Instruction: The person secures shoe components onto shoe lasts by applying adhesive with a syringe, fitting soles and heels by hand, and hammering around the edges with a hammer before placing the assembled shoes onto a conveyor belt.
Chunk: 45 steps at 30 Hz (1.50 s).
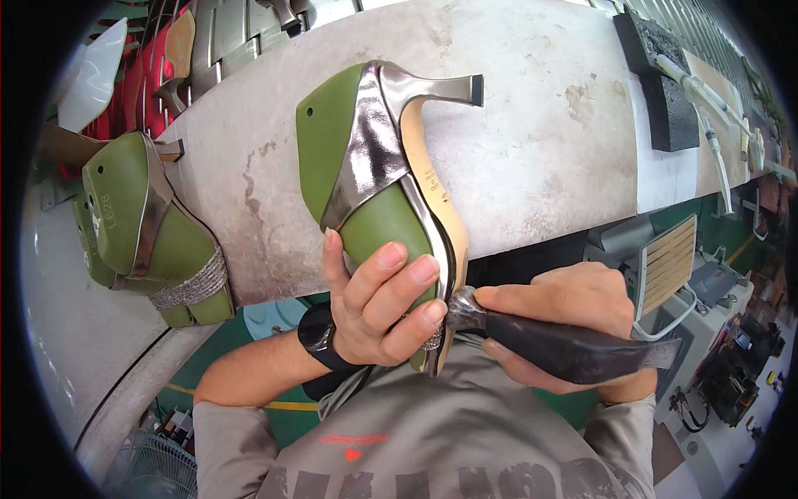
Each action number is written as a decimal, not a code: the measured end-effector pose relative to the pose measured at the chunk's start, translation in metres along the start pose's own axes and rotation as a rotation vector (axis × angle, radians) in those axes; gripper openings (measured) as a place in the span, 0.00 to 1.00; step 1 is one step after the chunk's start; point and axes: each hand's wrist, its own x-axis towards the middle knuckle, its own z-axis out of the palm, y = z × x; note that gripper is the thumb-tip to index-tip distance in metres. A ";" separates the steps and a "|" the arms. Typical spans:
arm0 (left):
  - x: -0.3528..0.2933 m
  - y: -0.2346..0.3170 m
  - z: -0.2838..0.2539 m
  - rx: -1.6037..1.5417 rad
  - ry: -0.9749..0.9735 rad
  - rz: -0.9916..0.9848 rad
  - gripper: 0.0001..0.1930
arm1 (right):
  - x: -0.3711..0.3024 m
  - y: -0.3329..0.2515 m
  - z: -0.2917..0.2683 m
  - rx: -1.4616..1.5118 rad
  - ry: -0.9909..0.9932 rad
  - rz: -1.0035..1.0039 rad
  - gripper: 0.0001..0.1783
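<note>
A metallic pewter high-heeled sandal (378,137) sits on a green shoe last (331,125), lying on its side with its heel pointing right. My left hand (378,303) is closed round its front part, fingers across the last and toe strap. In my right hand (565,303) is a hand tool (565,345) with a dark, thick handle and a worn, rounded metal head. That head touches the sole edge near the toe; its exact kind I cannot tell. Some glittery strap shows under my left fingers, and the toe end points toward my body.
More sandals on green lasts (129,208), one with a glittery strap, stand at the left. The shoe's heel end lies over a stained pale work surface (532,108). Black blocks (669,108) and brush-like tools (706,100) lie at the right. A metal slatted conveyor (233,33) runs behind.
</note>
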 end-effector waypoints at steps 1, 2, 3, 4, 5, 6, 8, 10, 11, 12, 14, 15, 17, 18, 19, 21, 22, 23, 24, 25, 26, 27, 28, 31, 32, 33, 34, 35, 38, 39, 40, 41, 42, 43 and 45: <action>0.000 0.000 0.001 0.005 0.016 0.004 0.18 | 0.002 -0.001 -0.002 -0.005 -0.023 0.008 0.21; 0.000 0.000 0.002 0.010 0.033 0.010 0.18 | 0.005 -0.002 -0.004 -0.011 -0.045 0.016 0.21; -0.001 0.000 0.004 0.008 0.039 0.003 0.18 | 0.008 -0.004 -0.008 -0.016 -0.052 0.019 0.21; -0.001 0.001 0.005 0.017 0.049 0.001 0.18 | 0.013 -0.008 -0.013 -0.053 -0.113 0.031 0.20; -0.001 0.001 0.006 0.027 0.060 0.001 0.18 | 0.018 -0.009 -0.017 -0.091 -0.175 0.043 0.20; -0.001 0.003 0.005 0.021 0.067 -0.003 0.18 | 0.020 -0.009 -0.019 -0.099 -0.179 0.048 0.20; 0.002 0.005 -0.001 -0.012 0.004 -0.027 0.18 | 0.024 -0.011 -0.022 0.006 -0.187 0.128 0.18; 0.001 0.004 -0.001 -0.015 0.002 -0.033 0.18 | 0.022 -0.016 -0.018 -0.057 -0.165 0.104 0.18; 0.001 0.004 -0.002 -0.013 -0.007 -0.037 0.18 | 0.020 -0.020 -0.014 -0.112 -0.142 0.077 0.18; 0.000 0.004 -0.003 -0.011 0.000 -0.040 0.18 | 0.018 -0.022 -0.011 -0.165 -0.121 0.047 0.18; -0.001 0.004 -0.005 -0.026 -0.028 -0.051 0.18 | 0.009 -0.024 -0.004 -0.145 -0.108 0.081 0.19; -0.002 0.005 -0.006 -0.024 -0.023 -0.058 0.18 | 0.005 -0.025 -0.001 -0.138 -0.102 0.078 0.20; -0.003 0.006 -0.006 -0.031 -0.031 -0.062 0.19 | -0.003 -0.023 0.004 -0.180 -0.111 0.023 0.23; -0.001 0.007 -0.006 -0.033 -0.029 -0.069 0.19 | -0.007 -0.025 0.006 -0.182 -0.118 0.026 0.23; 0.000 0.007 -0.006 -0.046 -0.031 -0.069 0.19 | -0.011 -0.027 0.007 -0.202 -0.106 0.043 0.24; 0.000 0.007 -0.006 -0.053 -0.035 -0.067 0.19 | -0.016 -0.026 0.011 -0.185 -0.068 0.028 0.26; 0.000 0.007 -0.005 -0.057 -0.031 -0.068 0.19 | -0.016 -0.027 0.011 -0.190 -0.070 0.030 0.26; 0.001 0.007 -0.004 -0.054 -0.022 -0.074 0.20 | -0.017 -0.030 0.011 -0.197 -0.113 0.028 0.26; 0.001 0.008 -0.003 -0.050 -0.014 -0.079 0.20 | -0.019 -0.031 0.011 -0.203 -0.156 0.025 0.25; 0.001 0.005 -0.004 -0.054 -0.012 -0.078 0.20 | -0.022 -0.031 0.013 -0.230 -0.156 -0.004 0.24; -0.001 0.000 -0.006 -0.020 -0.063 -0.010 0.27 | -0.024 -0.033 0.013 -0.234 -0.154 -0.002 0.24; -0.002 -0.003 -0.008 0.018 -0.114 0.057 0.35 | -0.026 -0.037 0.014 -0.244 -0.207 -0.003 0.24; -0.001 -0.003 -0.010 0.019 -0.111 0.058 0.35 | -0.029 -0.040 0.015 -0.254 -0.260 -0.003 0.23; 0.016 -0.002 -0.012 -0.031 -0.137 0.009 0.38 | -0.056 -0.025 0.038 -0.142 -0.405 0.096 0.24; 0.014 -0.001 -0.011 -0.046 -0.129 0.019 0.38 | -0.064 -0.022 0.044 -0.082 -0.485 0.153 0.25; 0.011 -0.001 -0.010 -0.026 -0.135 0.031 0.38 | -0.067 -0.027 0.043 -0.030 -0.536 0.195 0.23; 0.010 -0.003 -0.010 -0.008 -0.140 0.042 0.39 | -0.071 -0.035 0.040 0.002 -0.456 0.233 0.20; 0.011 -0.008 -0.008 0.017 -0.126 0.068 0.40 | -0.068 -0.036 0.031 0.001 -0.340 0.241 0.19; 0.004 -0.008 -0.001 0.068 -0.054 0.046 0.41 | -0.058 -0.048 0.012 -0.138 -0.101 0.243 0.24; 0.006 -0.007 0.001 0.079 -0.047 0.046 0.37 | -0.057 -0.046 0.014 -0.144 0.006 0.210 0.25; 0.008 -0.002 0.002 0.071 -0.043 0.050 0.37 | -0.052 -0.043 0.016 -0.148 0.112 0.175 0.25; 0.012 0.005 0.002 0.042 -0.019 -0.036 0.28 | -0.047 -0.041 0.016 -0.110 0.155 0.159 0.25; 0.014 0.009 0.001 0.018 0.000 -0.123 0.20 | -0.039 -0.038 0.017 -0.110 0.157 0.162 0.25; 0.013 0.008 0.002 0.031 -0.006 -0.112 0.20 | -0.030 -0.038 0.018 -0.120 0.136 0.162 0.24; 0.009 0.010 0.003 0.018 0.002 -0.111 0.19 | -0.015 -0.039 0.011 -0.100 0.050 0.213 0.22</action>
